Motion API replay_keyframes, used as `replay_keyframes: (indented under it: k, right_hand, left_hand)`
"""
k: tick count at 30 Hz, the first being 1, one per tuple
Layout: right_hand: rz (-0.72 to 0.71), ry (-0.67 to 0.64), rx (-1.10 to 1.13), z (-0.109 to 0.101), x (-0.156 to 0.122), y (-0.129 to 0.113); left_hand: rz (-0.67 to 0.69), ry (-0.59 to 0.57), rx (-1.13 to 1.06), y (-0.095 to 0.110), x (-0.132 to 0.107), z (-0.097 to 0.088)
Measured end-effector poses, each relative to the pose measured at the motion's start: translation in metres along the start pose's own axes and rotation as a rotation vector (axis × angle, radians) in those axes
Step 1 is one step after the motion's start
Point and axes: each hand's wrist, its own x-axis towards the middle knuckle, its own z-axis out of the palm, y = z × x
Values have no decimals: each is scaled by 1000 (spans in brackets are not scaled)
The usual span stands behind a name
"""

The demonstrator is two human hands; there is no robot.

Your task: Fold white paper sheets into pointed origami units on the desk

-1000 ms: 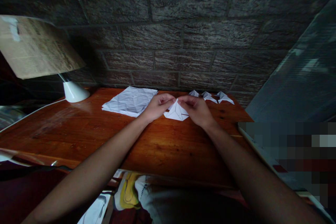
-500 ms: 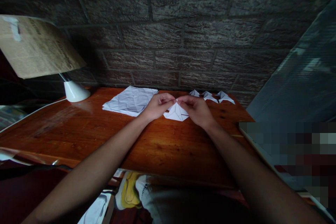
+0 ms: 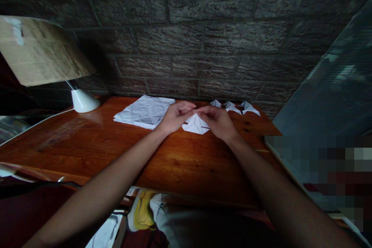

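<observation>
A white folded paper piece (image 3: 196, 125) with crisp creases is held just above the wooden table, its pointed top between my hands. My left hand (image 3: 176, 117) pinches the tip from the left with thumb and fingers, and a ring shows on one finger. From the other side my right hand (image 3: 215, 120) grips the same tip and the right flap. The fingertips hide the very top of the paper. Left of my left hand lies a stack of creased white paper sheets (image 3: 143, 111). Beyond my right hand several small folded paper pieces (image 3: 231, 107) rest in a row.
The wooden table (image 3: 186, 162) backs onto a dark stone-block wall (image 3: 186, 38). A lamp with a white base (image 3: 84, 101) and a brown paper shade (image 3: 43, 54) stands at the left, its cord trailing along the table. A translucent panel (image 3: 328, 73) borders the right side.
My left hand's fingers have shifted slightly right and lifted a little at the tip. The folded paper has moved only marginally; my right hand stays nearly in place.
</observation>
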Motion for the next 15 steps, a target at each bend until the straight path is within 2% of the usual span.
replay_keyframes:
  k: [7, 10, 15]
  right_hand:
    - [95, -26, 124, 0, 0, 2]
    - [136, -79, 193, 0, -2, 3]
    - [163, -125, 261, 0, -2, 4]
  left_hand:
    - [74, 27, -44, -1, 2, 0]
    - [106, 37, -40, -1, 3, -2]
    - [92, 21, -11, 0, 1, -1]
